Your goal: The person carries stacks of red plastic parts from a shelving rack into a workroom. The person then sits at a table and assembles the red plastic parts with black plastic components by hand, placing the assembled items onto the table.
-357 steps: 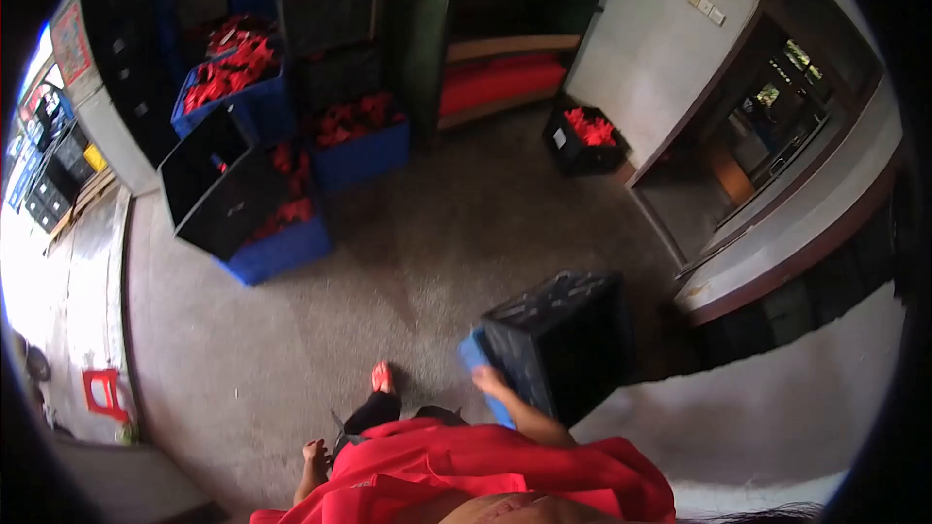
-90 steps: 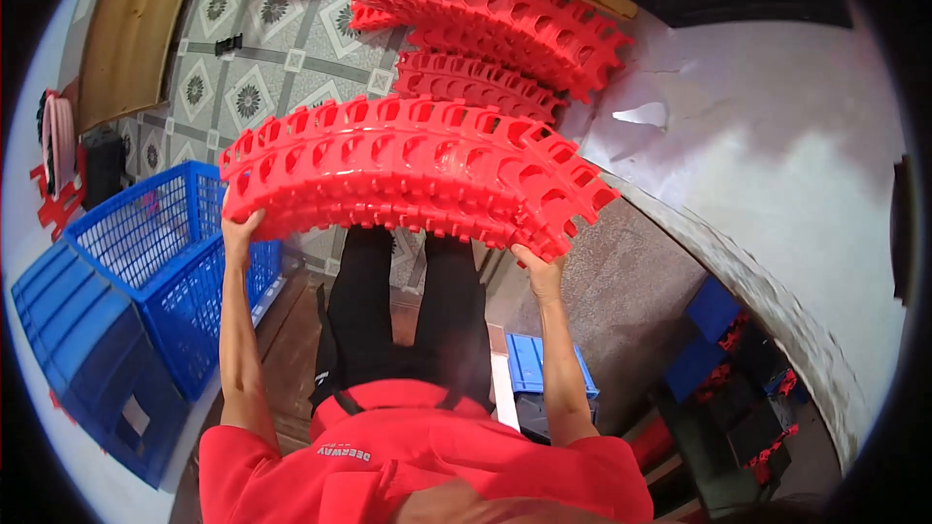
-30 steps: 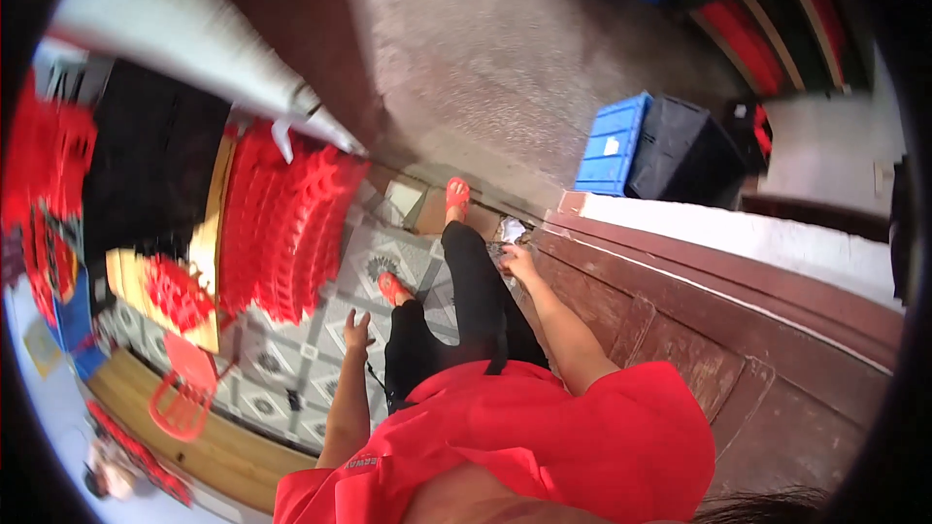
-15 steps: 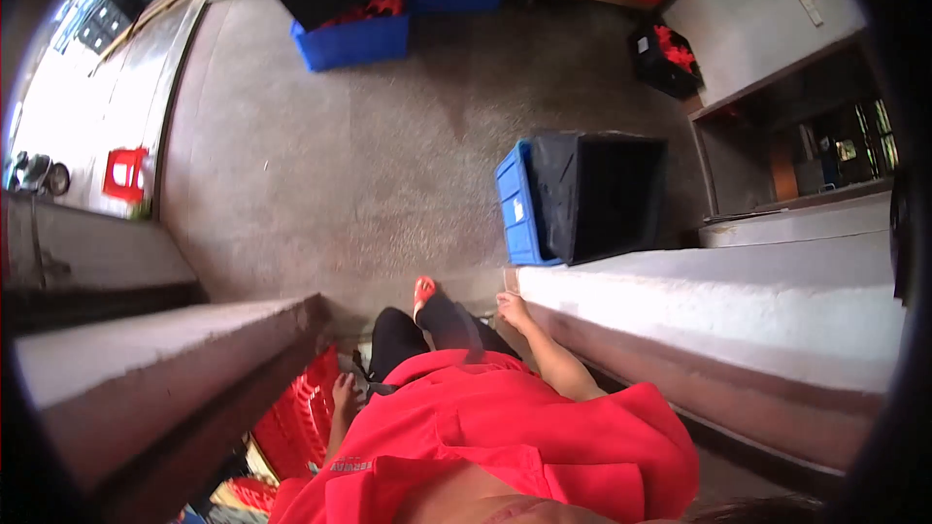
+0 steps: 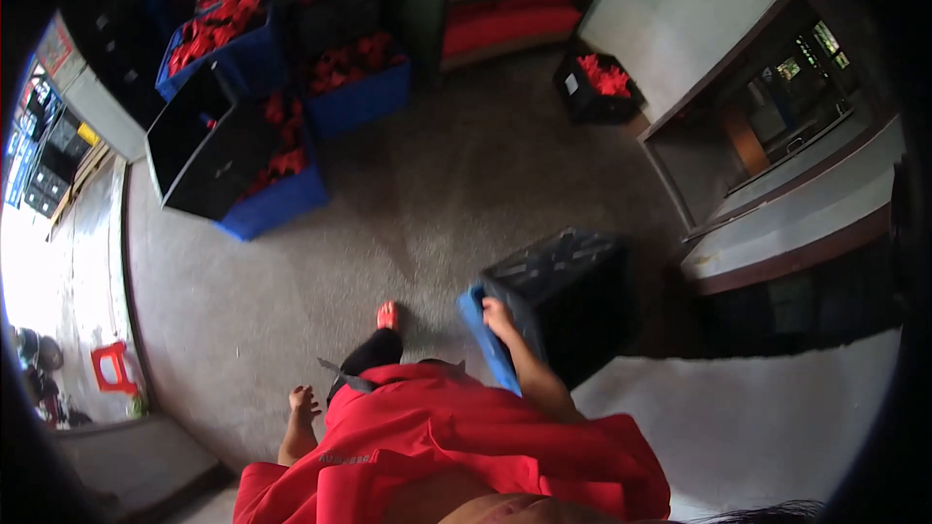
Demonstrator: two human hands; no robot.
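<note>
My left hand (image 5: 304,403) hangs beside my hip with its fingers loosely apart and nothing in it. My right hand (image 5: 498,316) reaches forward with its fingers curled in. It overlaps the edge of a blue crate (image 5: 492,347) in the picture; whether it touches the crate, I cannot tell. Against that crate leans a large black crate (image 5: 561,267), whose dark inside faces right. No object shows in my right hand.
Blue crates (image 5: 361,97) with red pieces stand ahead on the left, a tilted black crate (image 5: 199,174) on one. A black box (image 5: 575,101) of red pieces sits by the right wall. A pale ledge (image 5: 738,417) runs along my right; a red stool (image 5: 114,369) stands far left.
I have walked forward past the low walls; the crates ahead are nearer. My right hand has come alongside the blue crate. My left hand has swung out from my side.
</note>
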